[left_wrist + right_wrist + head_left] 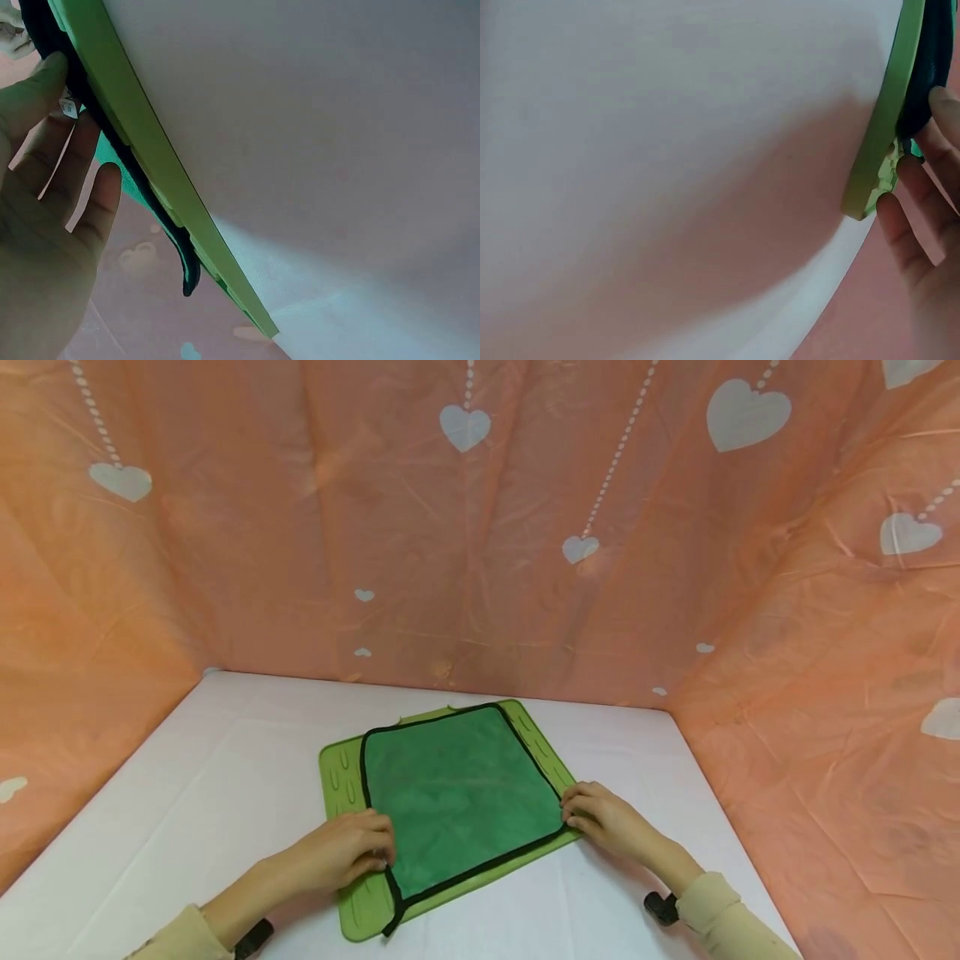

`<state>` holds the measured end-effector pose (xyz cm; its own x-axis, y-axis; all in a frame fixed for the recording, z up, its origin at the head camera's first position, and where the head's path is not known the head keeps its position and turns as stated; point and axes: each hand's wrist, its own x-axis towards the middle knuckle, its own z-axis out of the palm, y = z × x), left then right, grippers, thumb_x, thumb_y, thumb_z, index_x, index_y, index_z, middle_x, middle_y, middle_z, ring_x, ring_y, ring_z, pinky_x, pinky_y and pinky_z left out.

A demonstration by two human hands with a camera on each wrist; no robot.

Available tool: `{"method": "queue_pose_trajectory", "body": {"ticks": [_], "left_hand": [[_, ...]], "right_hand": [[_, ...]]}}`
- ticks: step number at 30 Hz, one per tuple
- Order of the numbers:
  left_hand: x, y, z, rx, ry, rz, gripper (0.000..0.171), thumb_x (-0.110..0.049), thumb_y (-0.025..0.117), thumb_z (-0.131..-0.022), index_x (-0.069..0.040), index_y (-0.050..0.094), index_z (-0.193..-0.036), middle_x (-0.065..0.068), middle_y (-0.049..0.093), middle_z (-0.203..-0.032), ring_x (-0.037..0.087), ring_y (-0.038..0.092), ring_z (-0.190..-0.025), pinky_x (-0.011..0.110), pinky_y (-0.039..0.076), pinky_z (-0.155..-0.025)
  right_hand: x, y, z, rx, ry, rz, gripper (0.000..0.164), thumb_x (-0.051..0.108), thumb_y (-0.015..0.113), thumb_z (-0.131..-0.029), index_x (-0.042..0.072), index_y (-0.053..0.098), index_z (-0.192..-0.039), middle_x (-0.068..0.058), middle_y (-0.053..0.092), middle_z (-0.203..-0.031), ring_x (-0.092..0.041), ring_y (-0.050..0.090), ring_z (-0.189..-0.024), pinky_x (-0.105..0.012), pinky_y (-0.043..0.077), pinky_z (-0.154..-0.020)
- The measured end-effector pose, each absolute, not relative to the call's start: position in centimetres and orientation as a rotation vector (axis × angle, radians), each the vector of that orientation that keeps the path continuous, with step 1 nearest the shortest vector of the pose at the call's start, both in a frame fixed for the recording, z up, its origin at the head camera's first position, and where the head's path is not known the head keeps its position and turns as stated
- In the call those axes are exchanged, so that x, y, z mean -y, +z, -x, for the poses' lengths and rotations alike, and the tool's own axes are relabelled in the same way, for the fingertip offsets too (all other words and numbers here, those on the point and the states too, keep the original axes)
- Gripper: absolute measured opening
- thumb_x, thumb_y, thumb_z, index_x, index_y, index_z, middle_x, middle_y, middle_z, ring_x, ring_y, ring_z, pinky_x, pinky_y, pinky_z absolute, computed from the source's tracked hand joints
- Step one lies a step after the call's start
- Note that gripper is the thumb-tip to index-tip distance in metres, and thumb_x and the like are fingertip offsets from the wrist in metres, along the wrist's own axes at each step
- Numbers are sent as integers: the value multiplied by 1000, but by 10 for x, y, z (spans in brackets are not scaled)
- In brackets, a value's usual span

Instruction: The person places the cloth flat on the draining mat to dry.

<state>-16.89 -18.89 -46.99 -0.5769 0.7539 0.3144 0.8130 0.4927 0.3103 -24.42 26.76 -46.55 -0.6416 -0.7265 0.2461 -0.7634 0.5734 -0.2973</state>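
A green cloth (465, 789) with black edging lies spread over a light green board (349, 781) that has oval marks along its sides. My left hand (352, 847) pinches the cloth's black edging on the left side; in the left wrist view the thumb (49, 79) presses on it near a small white tag (69, 104). At the near right corner, my right hand (603, 818) pinches the edging between thumb and forefinger. The other right fingers (904, 232) are beside the board's edge. A loose black tail (393, 920) of the edging sticks out at the near left corner.
The board rests at an angle on a white table (225, 793). Orange sheeting (420, 527) with white hearts rises behind and at both sides. A black band or device (662, 908) is on the right wrist, and another (253, 938) is on the left.
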Motion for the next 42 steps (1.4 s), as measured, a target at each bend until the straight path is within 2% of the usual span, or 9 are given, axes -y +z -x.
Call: {"method": "queue_pose_trajectory", "body": {"ticks": [5, 9, 14, 18, 22, 27, 34, 42], "left_hand": [[188, -468, 168, 2643, -685, 1375, 12, -19, 81, -92, -28, 74, -95, -17, 62, -100, 3, 54, -92, 32, 52, -78], [186, -465, 169, 2730, -759, 1324, 11, -30, 80, -93, -27, 74, -102, -17, 63, -107, 5, 58, -99, 34, 54, -84], [174, -462, 182, 2827, -725, 1193, 35, -39, 75, -97, -19, 71, -125, -4, 64, -131, 22, 61, -122, 49, 53, -100], [162, -461, 199, 2902, -587, 1141, 62, -46, 71, -98, -10, 58, -147, 8, 52, -154, 34, 48, -141, 62, 42, -111], [148, -462, 212, 3001, -490, 1141, 80, -55, 65, -99, -9, 42, -160, 10, 38, -165, 37, 35, -152, 63, 32, -118], [135, -462, 216, 3115, -430, 1177, 86, -63, 59, -99, -13, 33, -164, 8, 28, -170, 37, 24, -156, 63, 26, -121], [126, -462, 208, 3201, -353, 1182, 88, -68, 54, -99, -17, 30, -166, 8, 15, -174, 35, 15, -159, 64, 21, -123], [132, -462, 208, 3129, -363, 1132, 88, -70, 55, -97, -17, 33, -164, 8, 20, -173, 36, 19, -158, 65, 21, -122]], "right_hand": [[-270, -466, 242, 2718, 597, -1297, 12, 8, 74, -96, 20, 74, -101, -2, 65, -121, -23, 62, -112, -41, 56, -92], [-263, -461, 241, 2812, 671, -1213, 12, 14, 71, -100, 18, 75, -110, -2, 65, -126, -26, 61, -117, -48, 53, -98], [-244, -453, 250, 2914, 687, -1144, 32, 25, 63, -106, 11, 69, -134, -9, 60, -142, -36, 55, -133, -58, 45, -108], [-221, -448, 264, 2970, 574, -1214, 50, 30, 60, -107, 4, 55, -150, -16, 48, -156, -42, 43, -145, -61, 37, -115], [-199, -445, 276, 3061, 489, -1256, 60, 34, 56, -109, 3, 43, -157, -18, 36, -165, -42, 32, -152, -60, 30, -120], [-179, -445, 283, 3181, 439, -1232, 63, 40, 52, -110, 5, 37, -161, -15, 27, -170, -40, 25, -156, -58, 25, -123], [-173, -456, 286, 3246, 344, -1163, 68, 43, 54, -108, 8, 35, -163, -9, 21, -173, -36, 20, -158, -59, 22, -124], [-177, -454, 286, 3182, 455, -1150, 67, 42, 55, -108, 9, 34, -163, -9, 20, -173, -38, 18, -158, -63, 19, -124]]}}
